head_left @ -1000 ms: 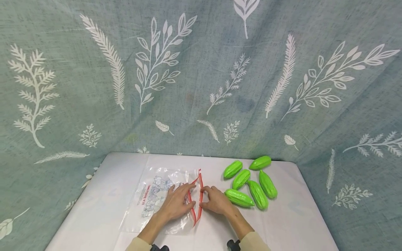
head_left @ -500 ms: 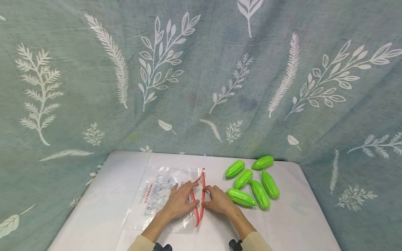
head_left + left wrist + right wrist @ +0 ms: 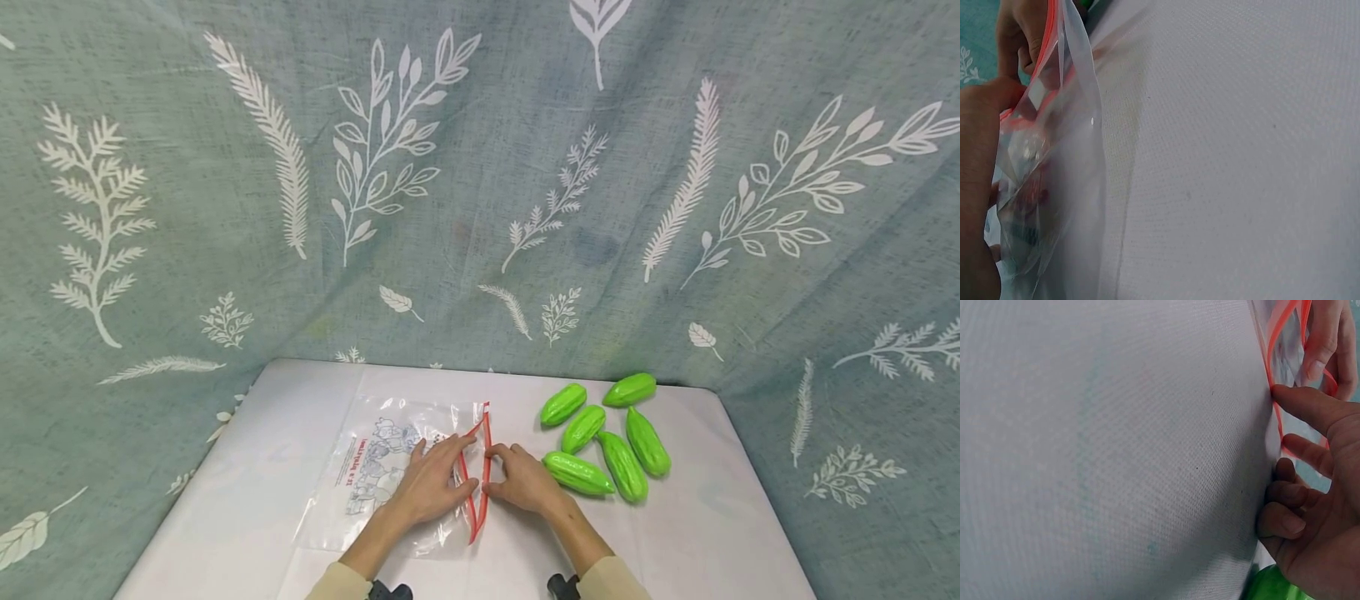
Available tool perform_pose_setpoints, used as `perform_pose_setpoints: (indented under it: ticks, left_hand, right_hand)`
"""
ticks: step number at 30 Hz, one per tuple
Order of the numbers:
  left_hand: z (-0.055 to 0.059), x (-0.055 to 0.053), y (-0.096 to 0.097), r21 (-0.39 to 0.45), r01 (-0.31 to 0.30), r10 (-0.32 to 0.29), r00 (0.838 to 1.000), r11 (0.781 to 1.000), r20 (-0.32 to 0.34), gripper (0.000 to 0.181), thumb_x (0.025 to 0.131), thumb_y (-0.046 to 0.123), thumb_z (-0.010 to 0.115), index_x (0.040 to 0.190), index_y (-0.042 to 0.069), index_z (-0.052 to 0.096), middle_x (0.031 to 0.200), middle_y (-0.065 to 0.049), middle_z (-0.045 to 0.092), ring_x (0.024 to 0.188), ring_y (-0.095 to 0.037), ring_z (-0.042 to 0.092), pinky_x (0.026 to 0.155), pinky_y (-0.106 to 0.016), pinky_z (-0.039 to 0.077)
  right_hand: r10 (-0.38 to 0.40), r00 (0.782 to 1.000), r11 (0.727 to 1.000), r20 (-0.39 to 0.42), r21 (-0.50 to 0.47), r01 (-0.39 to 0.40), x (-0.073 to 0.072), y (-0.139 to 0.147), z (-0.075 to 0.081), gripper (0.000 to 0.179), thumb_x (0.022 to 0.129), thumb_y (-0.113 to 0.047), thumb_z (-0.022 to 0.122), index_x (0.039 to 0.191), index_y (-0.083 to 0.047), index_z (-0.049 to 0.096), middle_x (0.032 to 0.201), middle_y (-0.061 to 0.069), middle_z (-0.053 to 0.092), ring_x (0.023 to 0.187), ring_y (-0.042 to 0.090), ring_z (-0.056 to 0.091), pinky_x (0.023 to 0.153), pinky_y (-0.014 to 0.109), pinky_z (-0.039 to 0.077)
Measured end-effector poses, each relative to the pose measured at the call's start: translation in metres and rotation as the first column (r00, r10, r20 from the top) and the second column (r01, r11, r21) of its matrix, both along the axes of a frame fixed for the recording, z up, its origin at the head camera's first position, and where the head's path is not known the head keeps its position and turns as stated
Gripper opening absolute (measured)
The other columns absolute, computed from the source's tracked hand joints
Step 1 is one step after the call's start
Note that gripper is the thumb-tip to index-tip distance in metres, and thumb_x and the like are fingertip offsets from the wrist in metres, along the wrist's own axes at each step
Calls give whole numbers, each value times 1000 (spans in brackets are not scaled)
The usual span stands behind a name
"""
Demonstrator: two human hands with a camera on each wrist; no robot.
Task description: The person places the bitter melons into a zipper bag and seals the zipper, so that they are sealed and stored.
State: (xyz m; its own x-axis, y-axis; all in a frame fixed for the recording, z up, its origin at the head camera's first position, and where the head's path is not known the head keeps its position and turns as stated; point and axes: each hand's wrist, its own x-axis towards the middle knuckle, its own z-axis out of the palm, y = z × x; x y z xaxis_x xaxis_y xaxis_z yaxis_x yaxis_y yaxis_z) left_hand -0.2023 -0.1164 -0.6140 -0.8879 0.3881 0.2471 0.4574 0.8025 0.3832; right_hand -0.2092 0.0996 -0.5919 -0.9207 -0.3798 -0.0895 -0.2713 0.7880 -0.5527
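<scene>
A clear zip bag [image 3: 352, 475] with red zip edges and a printed drawing lies on the table, its mouth facing right and parted. My left hand [image 3: 431, 483] lies over the bag near its mouth, thumb and fingers spread and touching the nearer red edge. From the right, my right hand [image 3: 525, 479] touches the other red edge with thumb and index finger. In the right wrist view these tips meet the red strip [image 3: 1277, 419] at separate spots; the other fingers bend inward. Several shiny green ribbed vegetables, seemingly bitter melons [image 3: 577, 473], lie right of the right hand.
The white-covered table [image 3: 697, 533] ends at a green leaf-patterned cloth [image 3: 465, 208] hanging behind and on both sides. Part of a green vegetable [image 3: 1272, 584] lies close below the right hand in the right wrist view.
The whole head view has shifted slightly to the right. Both hands keep their places at the bag's mouth, and the vegetables have not moved.
</scene>
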Motion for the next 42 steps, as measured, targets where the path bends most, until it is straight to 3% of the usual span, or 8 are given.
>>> perform_pose_setpoints:
  ticks: [8,23,31,42]
  left_hand:
    - [-2,2,-2,-9,-5,5,1000,1000,11,74,88,54,67,152,26,44,150,-1,52,139,-26,47,113,-69,23]
    - [-2,0,-1,2,8,-8,999,1000,-50,73,88,51,68,150,21,47,148,0,54,137,-25,49,111,-68,28]
    - [0,-8,-2,-29,-8,7,999,1000,-41,74,88,54,66,152,24,44,149,4,53,138,-21,48,112,-64,29]
    - [-3,-8,-2,22,31,-30,999,999,-29,73,90,56,64,153,24,43,151,-4,51,144,-27,40,118,-64,20]
  right_hand:
    - [-7,1000,1000,27,3,6,2,-1,0,58,83,-38,80,134,-20,60,90,0,55,72,12,51,58,28,44]
    - [-13,1000,1000,24,18,13,0,0,1,58,84,-39,79,136,-22,59,92,0,55,74,12,52,58,29,45]
    - [4,1000,1000,7,17,-4,-5,-1,6,59,84,-38,79,136,-20,59,93,2,56,76,13,53,61,31,46]
    - [7,1000,999,22,31,-8,-2,0,5,60,83,-40,79,136,-20,59,95,3,58,77,13,54,62,30,47]
